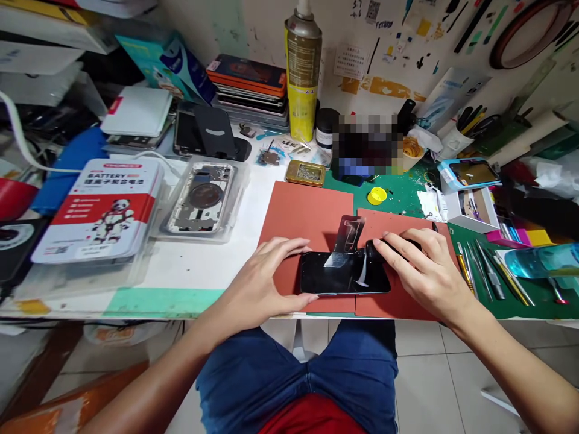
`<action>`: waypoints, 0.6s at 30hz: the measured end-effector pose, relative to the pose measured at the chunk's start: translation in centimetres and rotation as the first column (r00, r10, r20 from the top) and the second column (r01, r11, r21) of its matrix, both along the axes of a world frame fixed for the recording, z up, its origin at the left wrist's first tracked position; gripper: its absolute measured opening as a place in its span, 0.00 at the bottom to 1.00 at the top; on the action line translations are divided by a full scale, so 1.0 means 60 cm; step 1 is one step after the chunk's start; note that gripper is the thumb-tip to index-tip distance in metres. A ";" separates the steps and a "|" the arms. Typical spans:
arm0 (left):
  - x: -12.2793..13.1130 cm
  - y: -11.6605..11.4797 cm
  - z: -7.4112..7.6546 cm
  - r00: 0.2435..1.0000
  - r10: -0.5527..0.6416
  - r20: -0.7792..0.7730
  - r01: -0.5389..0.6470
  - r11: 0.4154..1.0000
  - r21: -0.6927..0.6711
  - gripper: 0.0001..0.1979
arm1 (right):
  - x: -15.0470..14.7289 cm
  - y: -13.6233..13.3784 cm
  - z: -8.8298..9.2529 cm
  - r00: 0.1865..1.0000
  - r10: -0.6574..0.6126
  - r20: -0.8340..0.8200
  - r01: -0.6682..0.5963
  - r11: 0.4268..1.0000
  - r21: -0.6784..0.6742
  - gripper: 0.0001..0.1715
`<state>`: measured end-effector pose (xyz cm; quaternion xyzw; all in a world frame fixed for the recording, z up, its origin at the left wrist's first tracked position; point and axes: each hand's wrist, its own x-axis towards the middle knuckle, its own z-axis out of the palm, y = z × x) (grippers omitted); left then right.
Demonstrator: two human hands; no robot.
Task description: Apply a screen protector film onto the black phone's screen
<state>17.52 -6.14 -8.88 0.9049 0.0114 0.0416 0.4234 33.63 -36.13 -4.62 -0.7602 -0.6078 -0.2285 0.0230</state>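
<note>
A smartphone (316, 280) with a dark, glossy face lies flat on reddish-brown mats, its long side towards me. My left hand (262, 271) grips its left end, thumb at the near edge and fingers at the far edge. A clear plastic film strip (350, 232) stands up from the phone's far side, its lower end against the glass. At the phone's right end, my right hand (423, 268) is closed around a black, rounded tool (373, 251). The palm and fingers hide most of that tool, so its kind is unclear. A pale streak of reflection shows on the glass beside it.
Left of the mats (307, 208) are a battery box (102, 208) and a phone housing (199, 196) in a clear case. Behind stand a yellow spray can (302, 78), a small tin (305, 173) and a yellow cap (377, 195). Tweezers and picks (491, 271) lie right.
</note>
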 end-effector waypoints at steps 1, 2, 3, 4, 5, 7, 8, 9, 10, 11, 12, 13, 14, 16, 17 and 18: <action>0.000 0.000 0.000 1.000 0.000 0.000 0.000 1.000 -0.003 0.36 | -0.001 0.002 0.002 1.000 0.006 0.024 -0.006 1.000 -0.001 0.30; 0.000 0.000 -0.001 1.000 0.000 -0.001 0.000 1.000 -0.005 0.36 | -0.003 0.004 0.005 0.999 0.009 0.044 -0.009 1.000 -0.001 0.29; 0.000 0.000 -0.001 1.000 0.000 -0.003 0.000 1.000 -0.006 0.37 | -0.004 0.006 0.007 0.998 0.011 0.059 -0.011 1.000 -0.001 0.29; 0.000 0.000 -0.001 1.000 -0.001 -0.004 0.001 1.000 -0.006 0.37 | -0.006 0.007 0.009 0.997 0.012 0.071 -0.012 1.000 -0.002 0.28; 0.000 0.000 -0.001 1.000 -0.002 -0.005 0.002 1.000 -0.005 0.37 | -0.007 0.008 0.011 0.997 0.012 0.080 -0.012 1.000 -0.002 0.28; 0.000 0.000 0.000 1.000 -0.002 -0.011 0.001 1.000 -0.003 0.37 | -0.008 0.008 0.013 0.996 0.014 0.086 -0.014 1.000 -0.004 0.29; 0.000 0.000 0.001 1.000 0.000 -0.014 0.000 1.000 -0.001 0.37 | -0.007 0.008 0.014 0.996 0.015 0.086 -0.015 1.000 -0.005 0.30; 0.000 0.000 0.001 1.000 0.002 -0.015 -0.002 1.000 -0.001 0.37 | -0.007 0.008 0.014 0.996 0.016 0.084 -0.015 1.000 -0.007 0.31; 0.000 0.000 0.002 1.000 0.003 -0.017 -0.003 1.000 -0.001 0.36 | -0.006 0.008 0.014 0.997 0.016 0.082 -0.015 1.000 -0.011 0.31; -0.001 0.000 0.002 1.000 0.004 -0.020 -0.004 1.000 -0.003 0.36 | -0.006 0.007 0.014 0.996 0.019 0.082 -0.018 1.000 -0.016 0.31; -0.001 0.000 0.002 1.000 0.005 -0.022 -0.005 1.000 -0.005 0.36 | -0.005 0.006 0.013 0.996 0.022 0.083 -0.021 1.000 -0.019 0.31; -0.001 0.000 0.002 1.000 0.006 -0.023 -0.006 1.000 -0.008 0.36 | -0.005 0.004 0.013 0.996 0.023 0.083 -0.021 1.000 -0.020 0.31; -0.001 0.001 0.002 1.000 0.006 -0.025 -0.006 1.000 -0.011 0.37 | -0.004 0.003 0.012 0.997 0.020 0.081 -0.019 1.000 -0.015 0.31; 0.000 0.001 0.001 1.000 0.008 -0.022 -0.008 1.000 -0.017 0.37 | -0.004 -0.002 0.010 0.999 -0.006 0.047 0.005 1.000 0.019 0.32; 0.000 0.002 0.000 1.000 0.009 -0.019 -0.009 1.000 -0.019 0.38 | -0.003 -0.004 0.010 0.999 -0.030 0.009 0.030 0.998 0.051 0.33; 0.000 0.002 -0.001 1.000 0.009 -0.018 -0.009 1.000 -0.021 0.38 | -0.002 -0.008 0.009 0.997 -0.054 -0.051 0.058 0.995 0.087 0.33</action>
